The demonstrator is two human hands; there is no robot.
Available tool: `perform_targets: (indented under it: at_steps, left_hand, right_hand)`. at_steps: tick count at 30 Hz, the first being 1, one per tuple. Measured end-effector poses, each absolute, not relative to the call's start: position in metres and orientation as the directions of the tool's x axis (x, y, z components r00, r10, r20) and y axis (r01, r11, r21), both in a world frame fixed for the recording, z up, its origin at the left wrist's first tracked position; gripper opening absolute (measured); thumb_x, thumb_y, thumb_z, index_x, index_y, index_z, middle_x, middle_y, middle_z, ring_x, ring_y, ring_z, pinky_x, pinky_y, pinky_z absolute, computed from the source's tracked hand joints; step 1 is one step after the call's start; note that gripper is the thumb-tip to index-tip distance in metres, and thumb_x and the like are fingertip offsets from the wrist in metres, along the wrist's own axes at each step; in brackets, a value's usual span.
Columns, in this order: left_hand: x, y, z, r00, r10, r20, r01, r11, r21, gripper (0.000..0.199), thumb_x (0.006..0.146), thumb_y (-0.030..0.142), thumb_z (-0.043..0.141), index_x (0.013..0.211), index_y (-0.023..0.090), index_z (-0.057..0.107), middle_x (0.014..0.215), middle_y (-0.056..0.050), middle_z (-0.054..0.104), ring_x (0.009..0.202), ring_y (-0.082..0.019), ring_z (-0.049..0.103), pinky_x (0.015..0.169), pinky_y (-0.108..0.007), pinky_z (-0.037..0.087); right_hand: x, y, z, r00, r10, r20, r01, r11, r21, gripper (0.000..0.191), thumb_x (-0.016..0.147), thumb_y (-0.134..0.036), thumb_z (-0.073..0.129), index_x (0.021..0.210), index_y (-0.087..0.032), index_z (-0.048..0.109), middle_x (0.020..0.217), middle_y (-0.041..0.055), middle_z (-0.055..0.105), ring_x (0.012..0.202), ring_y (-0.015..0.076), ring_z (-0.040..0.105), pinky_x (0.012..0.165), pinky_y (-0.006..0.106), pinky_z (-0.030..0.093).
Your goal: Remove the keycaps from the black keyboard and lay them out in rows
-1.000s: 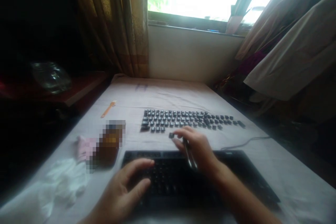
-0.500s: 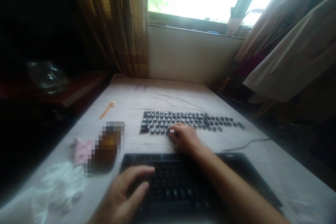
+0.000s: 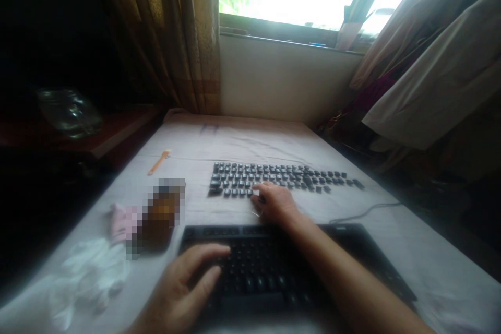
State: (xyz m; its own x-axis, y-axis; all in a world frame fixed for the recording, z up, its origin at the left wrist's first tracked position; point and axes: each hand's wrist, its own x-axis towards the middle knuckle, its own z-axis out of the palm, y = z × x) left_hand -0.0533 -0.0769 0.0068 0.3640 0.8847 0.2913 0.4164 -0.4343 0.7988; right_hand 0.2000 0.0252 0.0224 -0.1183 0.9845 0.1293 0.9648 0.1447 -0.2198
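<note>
My left hand point(image 3: 183, 287) rests at the left side of a black keyboard point(image 3: 250, 305), thumb and index finger apart, nothing between them. Some key positions on the keyboard look bare, while a few keys are still seated near the bottom rows. Beyond it, rows of loose black keycaps point(image 3: 235, 177) lie on the cloth. My right hand point(image 3: 277, 202) reaches over the keyboard to the lower row of these keycaps, its fingertips at one of them. A thin wire loop, like that of a keycap puller point(image 3: 257, 214), sticks out below its curled fingers; its handle is mostly hidden.
An orange brush-like tool point(image 3: 159, 163) lies on the left. Nearer are a blurred-out brown item point(image 3: 160, 219), a pink cloth point(image 3: 120, 223) and crumpled white plastic point(image 3: 88, 276). A cable point(image 3: 364, 214) runs right. Garments point(image 3: 415, 99) hang at the right.
The view has shifted very slightly. Both hands stay almost in place, with the right hand's fingertips still at the lower keycap row.
</note>
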Motion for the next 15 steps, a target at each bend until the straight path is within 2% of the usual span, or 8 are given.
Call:
perform_targets:
  at_steps: [5, 9, 10, 12, 14, 15]
  left_hand:
    - [-0.054, -0.078, 0.007, 0.329, 0.896, 0.299, 0.392, -0.417, 0.82, 0.023, 0.091, 0.028, 0.057, 0.109, 0.035, 0.07, 0.105, 0.003, 0.077, 0.095, -0.018, 0.073, 0.087, -0.025, 0.058]
    - [-0.058, -0.074, 0.013, 0.288, 0.902, 0.323, 0.387, -0.418, 0.822, 0.022, 0.092, 0.025, 0.056, 0.106, 0.033, 0.07, 0.103, 0.004, 0.077, 0.096, -0.017, 0.073, 0.086, -0.024, 0.057]
    - [-0.059, -0.072, 0.014, 0.275, 0.905, 0.325, 0.398, -0.415, 0.818, 0.021, 0.092, 0.025, 0.056, 0.106, 0.032, 0.07, 0.102, 0.003, 0.077, 0.096, -0.018, 0.073, 0.085, -0.024, 0.058]
    - [-0.062, -0.067, 0.016, 0.242, 0.91, 0.335, 0.427, -0.41, 0.806, 0.019, 0.092, 0.026, 0.057, 0.105, 0.029, 0.071, 0.102, 0.001, 0.077, 0.095, -0.019, 0.073, 0.085, -0.026, 0.059]
    - [-0.065, -0.062, 0.015, 0.217, 0.903, 0.37, 0.45, -0.429, 0.783, 0.019, 0.091, 0.027, 0.057, 0.104, 0.028, 0.071, 0.103, 0.0, 0.077, 0.098, -0.02, 0.072, 0.09, -0.031, 0.057]
    - [-0.066, -0.059, 0.014, 0.212, 0.896, 0.391, 0.46, -0.445, 0.769, 0.019, 0.091, 0.027, 0.057, 0.103, 0.028, 0.071, 0.104, 0.0, 0.076, 0.102, -0.021, 0.07, 0.093, -0.033, 0.056]
  right_hand:
    - [0.21, 0.018, 0.039, -0.067, 0.983, 0.172, 0.923, 0.126, -0.364, 0.019, 0.085, -0.021, 0.061, 0.102, -0.021, 0.07, 0.101, 0.0083, 0.074, 0.092, 0.0236, 0.069, 0.082, 0.034, 0.051]
    - [0.228, 0.003, 0.055, -0.041, 0.992, 0.118, 0.842, 0.098, -0.531, 0.017, 0.081, -0.015, 0.057, 0.095, -0.018, 0.066, 0.085, 0.004, 0.073, 0.074, 0.0176, 0.07, 0.07, 0.03, 0.055]
    - [0.231, -0.003, 0.057, -0.049, 0.994, 0.097, 0.779, 0.099, -0.619, 0.015, 0.081, -0.016, 0.056, 0.094, -0.018, 0.064, 0.082, 0.0032, 0.073, 0.071, 0.0165, 0.07, 0.067, 0.029, 0.055]
    - [0.235, -0.016, 0.06, -0.067, 0.996, 0.064, 0.519, 0.089, -0.85, 0.014, 0.083, -0.025, 0.057, 0.093, -0.017, 0.063, 0.08, 0.004, 0.072, 0.072, 0.017, 0.07, 0.067, 0.032, 0.057]
    - [0.234, -0.03, 0.059, -0.063, 0.997, 0.038, 0.278, 0.054, -0.959, 0.024, 0.084, -0.039, 0.062, 0.092, -0.017, 0.065, 0.079, 0.0051, 0.071, 0.071, 0.0173, 0.069, 0.067, 0.032, 0.057]
    - [0.232, -0.037, 0.058, -0.058, 0.998, 0.017, 0.219, 0.029, -0.975, 0.03, 0.083, -0.045, 0.064, 0.093, -0.017, 0.067, 0.077, 0.0051, 0.071, 0.069, 0.0166, 0.068, 0.064, 0.031, 0.056]
